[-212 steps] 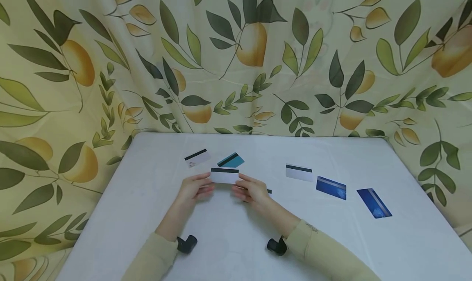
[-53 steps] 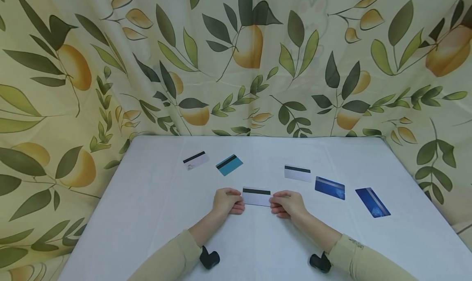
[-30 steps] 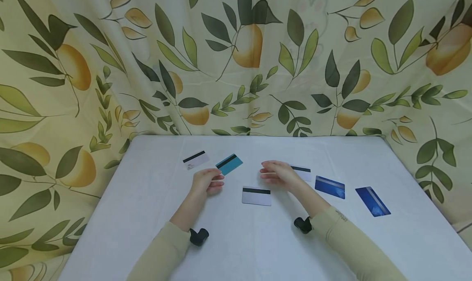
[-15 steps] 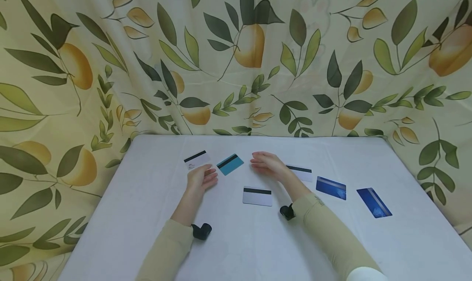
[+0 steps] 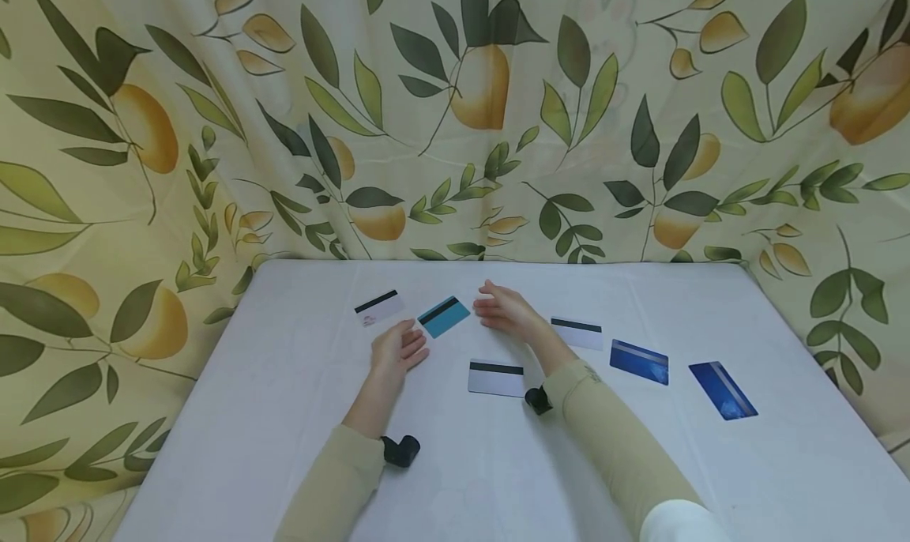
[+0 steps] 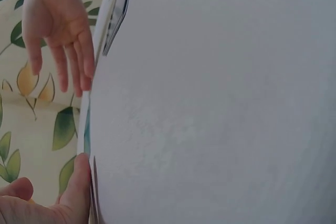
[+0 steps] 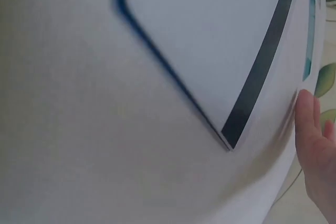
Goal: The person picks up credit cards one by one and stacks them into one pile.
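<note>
A teal card (image 5: 444, 317) with a dark stripe lies at the back of the table, between the two hands. My left hand (image 5: 398, 349) is just below its left corner, fingers loosely spread, holding nothing. To the right of the teal card, my right hand (image 5: 506, 309) hovers with fingers extended and apart, its palm turned toward the left hand. Nearer the front, a white card (image 5: 495, 378) with a black stripe lies flat; the right wrist view shows a dark blue edge along the white card (image 7: 210, 40). Another white striped card (image 5: 379, 308) lies behind the left hand.
Beyond the right forearm lie a white striped card (image 5: 577, 333) and two blue cards, one nearer (image 5: 639, 361) and one farther right (image 5: 723, 390). The white table (image 5: 235, 431) backs onto a leaf-and-fruit patterned curtain (image 5: 455, 131). Black wrist cameras sit below both hands.
Both hands held a white striped card near the teal one, brought it right and frontward over another card, then let go. Since then they have moved up to either side of the teal card.
</note>
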A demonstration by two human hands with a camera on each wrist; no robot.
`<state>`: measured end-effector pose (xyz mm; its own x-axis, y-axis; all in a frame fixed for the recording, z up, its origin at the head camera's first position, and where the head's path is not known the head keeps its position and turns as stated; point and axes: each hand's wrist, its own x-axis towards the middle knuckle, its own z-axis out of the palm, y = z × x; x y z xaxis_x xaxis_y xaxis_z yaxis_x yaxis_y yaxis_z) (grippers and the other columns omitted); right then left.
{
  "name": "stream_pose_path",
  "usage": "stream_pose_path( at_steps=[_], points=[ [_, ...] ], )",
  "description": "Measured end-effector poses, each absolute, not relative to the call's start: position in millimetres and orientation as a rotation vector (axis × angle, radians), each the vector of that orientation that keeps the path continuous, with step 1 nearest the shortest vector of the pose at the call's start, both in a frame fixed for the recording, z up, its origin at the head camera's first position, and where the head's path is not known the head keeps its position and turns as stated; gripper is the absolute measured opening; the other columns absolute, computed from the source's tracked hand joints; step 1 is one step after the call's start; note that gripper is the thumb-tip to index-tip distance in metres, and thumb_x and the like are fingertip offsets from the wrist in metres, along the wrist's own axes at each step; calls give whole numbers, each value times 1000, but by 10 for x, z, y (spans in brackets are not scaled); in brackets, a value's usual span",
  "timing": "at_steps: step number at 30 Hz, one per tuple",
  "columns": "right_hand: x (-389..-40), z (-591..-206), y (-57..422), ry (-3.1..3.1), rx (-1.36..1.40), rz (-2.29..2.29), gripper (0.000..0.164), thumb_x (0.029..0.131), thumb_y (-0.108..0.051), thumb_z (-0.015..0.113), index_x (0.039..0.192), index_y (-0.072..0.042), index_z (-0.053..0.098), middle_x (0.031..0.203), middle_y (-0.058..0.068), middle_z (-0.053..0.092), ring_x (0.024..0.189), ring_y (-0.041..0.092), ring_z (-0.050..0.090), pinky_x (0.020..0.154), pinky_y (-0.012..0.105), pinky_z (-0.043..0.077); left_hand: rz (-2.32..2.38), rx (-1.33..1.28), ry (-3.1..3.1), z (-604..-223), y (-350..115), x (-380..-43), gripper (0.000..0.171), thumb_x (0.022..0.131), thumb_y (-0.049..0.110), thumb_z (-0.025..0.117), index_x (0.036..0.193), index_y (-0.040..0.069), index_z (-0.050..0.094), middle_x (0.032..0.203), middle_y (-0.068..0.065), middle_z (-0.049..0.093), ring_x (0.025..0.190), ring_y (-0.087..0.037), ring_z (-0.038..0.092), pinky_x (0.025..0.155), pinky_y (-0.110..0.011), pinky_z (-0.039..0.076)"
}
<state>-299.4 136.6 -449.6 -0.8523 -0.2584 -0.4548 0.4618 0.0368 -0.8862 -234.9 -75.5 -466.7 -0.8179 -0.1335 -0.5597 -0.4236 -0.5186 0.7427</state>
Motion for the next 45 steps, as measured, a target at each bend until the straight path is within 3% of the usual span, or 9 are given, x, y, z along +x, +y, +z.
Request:
stream_pose_path(
  at_steps=[7, 14, 35, 45],
  points=[
    [-3017, -4519, 1328, 1777, 159, -1894, 60, 99, -44, 21, 140, -1, 27, 137, 23, 39, 125, 32, 40, 103, 41, 37, 2446, -894, 1441, -4673, -684, -2339, 42, 89, 17, 57, 124, -3, 49, 117, -22, 56, 108, -29, 57, 83, -38, 53],
    [-3026, -4548, 1305, 1795, 166, -1886, 61, 99, -45, 19, 139, -1, 29, 135, 24, 42, 122, 31, 45, 100, 39, 41, 2476, -845, 1434, -4709, -653, -2327, 47, 89, 15, 55, 130, -3, 42, 121, -24, 53, 111, -30, 55, 85, -40, 52],
    [-3011, -4524, 1304, 1838, 148, -1807, 60, 100, -43, 22, 137, 2, 33, 131, 25, 45, 116, 30, 49, 97, 34, 44, 2491, -853, 1412, -4679, -633, -2337, 41, 89, 14, 54, 124, -7, 46, 120, -25, 54, 112, -32, 54, 88, -42, 50],
    [-3032, -4530, 1291, 1837, 187, -1807, 57, 100, -41, 24, 136, 1, 36, 127, 23, 47, 106, 24, 53, 96, 31, 45, 2477, -847, 1443, -4648, -642, -2360, 39, 89, 14, 53, 123, -6, 48, 119, -25, 52, 113, -33, 53, 90, -40, 49]
  ],
)
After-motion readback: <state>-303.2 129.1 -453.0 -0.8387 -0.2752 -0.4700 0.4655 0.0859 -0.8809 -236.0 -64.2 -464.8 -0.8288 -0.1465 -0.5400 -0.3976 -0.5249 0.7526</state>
